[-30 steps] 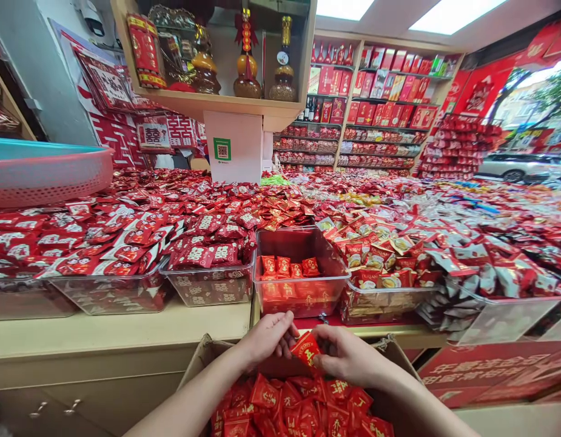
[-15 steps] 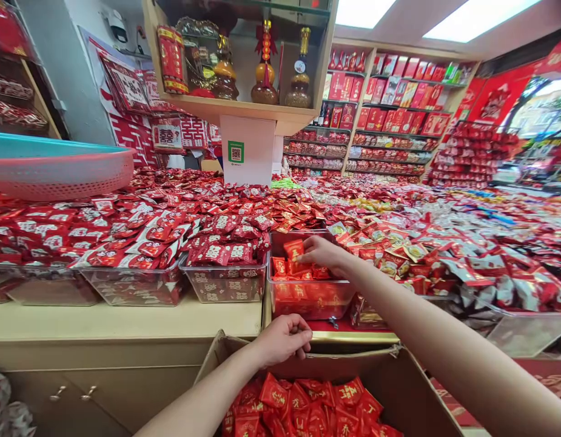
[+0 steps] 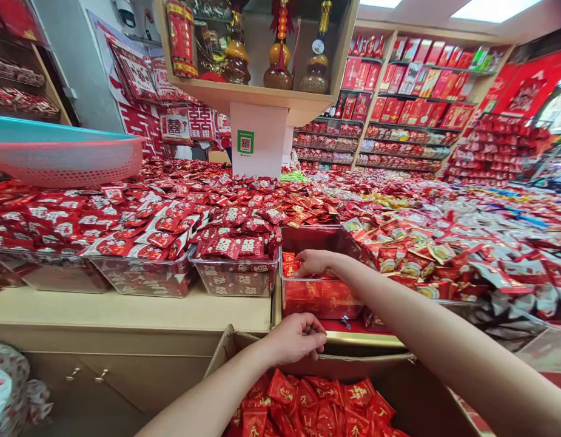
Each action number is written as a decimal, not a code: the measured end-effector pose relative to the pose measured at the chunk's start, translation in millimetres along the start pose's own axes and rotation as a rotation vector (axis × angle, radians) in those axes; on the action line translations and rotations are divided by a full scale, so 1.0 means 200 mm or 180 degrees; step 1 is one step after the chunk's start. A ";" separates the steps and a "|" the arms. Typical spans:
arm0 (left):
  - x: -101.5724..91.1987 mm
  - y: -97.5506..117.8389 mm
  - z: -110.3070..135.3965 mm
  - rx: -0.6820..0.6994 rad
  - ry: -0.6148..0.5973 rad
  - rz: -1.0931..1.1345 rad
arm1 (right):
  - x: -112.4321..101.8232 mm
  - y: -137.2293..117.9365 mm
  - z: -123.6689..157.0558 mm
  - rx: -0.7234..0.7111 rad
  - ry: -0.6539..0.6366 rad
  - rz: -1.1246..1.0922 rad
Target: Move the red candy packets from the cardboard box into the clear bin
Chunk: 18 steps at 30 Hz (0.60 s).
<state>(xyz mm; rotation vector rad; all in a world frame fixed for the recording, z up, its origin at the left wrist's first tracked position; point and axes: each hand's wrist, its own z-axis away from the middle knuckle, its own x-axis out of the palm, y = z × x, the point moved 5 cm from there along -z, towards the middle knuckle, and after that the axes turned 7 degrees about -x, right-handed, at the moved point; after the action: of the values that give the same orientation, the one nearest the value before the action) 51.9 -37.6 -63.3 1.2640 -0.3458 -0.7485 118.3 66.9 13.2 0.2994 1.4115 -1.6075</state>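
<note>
Our right grip [image 3: 317, 263] curls at a red packet [image 3: 290, 267] in the clear bin [image 3: 325, 238]; we cannot tell whether it holds. Our left hand [image 3: 299, 337], loosely curled and empty, hangs above the carton [image 3: 421, 388]. A dragging wrist could shift the bin. Packets crowd our desk [image 3: 125, 312]; shelves [image 3: 375, 94] stand behind.

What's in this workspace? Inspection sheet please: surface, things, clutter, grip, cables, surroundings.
Surface: cream counter, lined with bins.
Things at hand: red packets with gold print in an open carton; more in the clear bin.
Clutter: neighbouring bins heaped with packets; teal-and-pink basket.
Grip: right hand inside the clear bin, at packets, hold unclear; left hand loosely curled near the carton's far edge, no item visible.
Cables: nothing seen around the hands.
Surroundings: bottle cabinet, stocked shelves.
</note>
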 end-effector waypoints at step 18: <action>0.00 0.00 0.00 0.0050 0.0008 0.0013 | -0.03 -0.02 0.03 -0.0170 0.0051 0.0773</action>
<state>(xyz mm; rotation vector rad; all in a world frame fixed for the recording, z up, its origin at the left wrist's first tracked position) 51.6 -38.0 -62.5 1.2785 -0.3525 -0.7420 120.1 64.4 22.3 0.4359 1.3712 -1.3702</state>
